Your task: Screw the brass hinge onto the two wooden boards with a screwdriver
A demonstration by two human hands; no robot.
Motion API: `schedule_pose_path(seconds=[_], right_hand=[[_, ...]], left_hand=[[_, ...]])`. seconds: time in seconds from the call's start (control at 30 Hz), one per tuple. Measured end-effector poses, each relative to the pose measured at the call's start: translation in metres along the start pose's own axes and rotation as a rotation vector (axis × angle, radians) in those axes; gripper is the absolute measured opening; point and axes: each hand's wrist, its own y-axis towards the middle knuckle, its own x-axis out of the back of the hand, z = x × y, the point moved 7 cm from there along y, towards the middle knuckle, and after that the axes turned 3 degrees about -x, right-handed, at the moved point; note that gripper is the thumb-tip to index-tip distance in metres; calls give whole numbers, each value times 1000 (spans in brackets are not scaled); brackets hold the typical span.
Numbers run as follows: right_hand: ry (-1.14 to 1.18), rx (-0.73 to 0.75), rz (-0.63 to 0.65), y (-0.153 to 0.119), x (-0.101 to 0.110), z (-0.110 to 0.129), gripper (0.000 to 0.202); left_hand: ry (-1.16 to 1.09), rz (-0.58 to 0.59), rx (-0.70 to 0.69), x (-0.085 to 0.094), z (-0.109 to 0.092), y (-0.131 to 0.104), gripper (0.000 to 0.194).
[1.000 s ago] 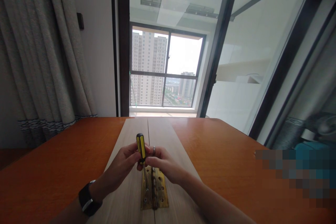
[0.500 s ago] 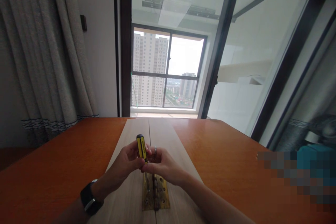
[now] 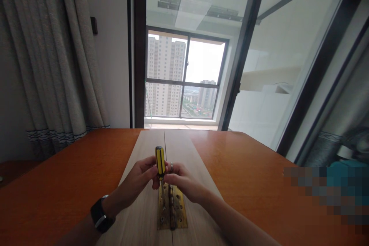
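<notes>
A screwdriver [image 3: 160,161] with a yellow and black handle stands nearly upright, its metal shaft pointing down at the left leaf of a brass hinge [image 3: 172,211]. My left hand [image 3: 145,173], with a black watch on the wrist, grips the handle from the left. From the other side my right hand [image 3: 183,180], wearing a ring, closes its fingers on the lower handle. The hinge lies across the seam between two pale wooden boards [image 3: 190,153], its barrel along the seam. Whether the tip touches a screw, I cannot make out.
The boards rest on a reddish-brown wooden table [image 3: 239,173]. Beyond its far edge are a dark-framed glass door [image 3: 245,46] and a window. A grey curtain [image 3: 57,54] hangs at the left. Part of the right side is pixelated, beside a teal object [image 3: 343,169].
The screwdriver has shifted slightly right and turned more upright in my hands. Both hands have stayed close together around it, above the hinge.
</notes>
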Motion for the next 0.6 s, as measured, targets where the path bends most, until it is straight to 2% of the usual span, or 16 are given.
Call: schedule_pose_path(seconds=[0.2,0.3,0.47,0.6], right_hand=[[99,31,76,2,-8,4,43],[140,13,68,2,-9,2,55],[87,8,-5,2,-1,0,46],[100,28,8,2,-3,2,42]], left_hand=[[-7,-7,-2,1,1,-2,51],[5,-12,-8,4,3,-1,59],[-23,38,-37,5,5,2,52],[-9,46,-26,5,7,2,47]])
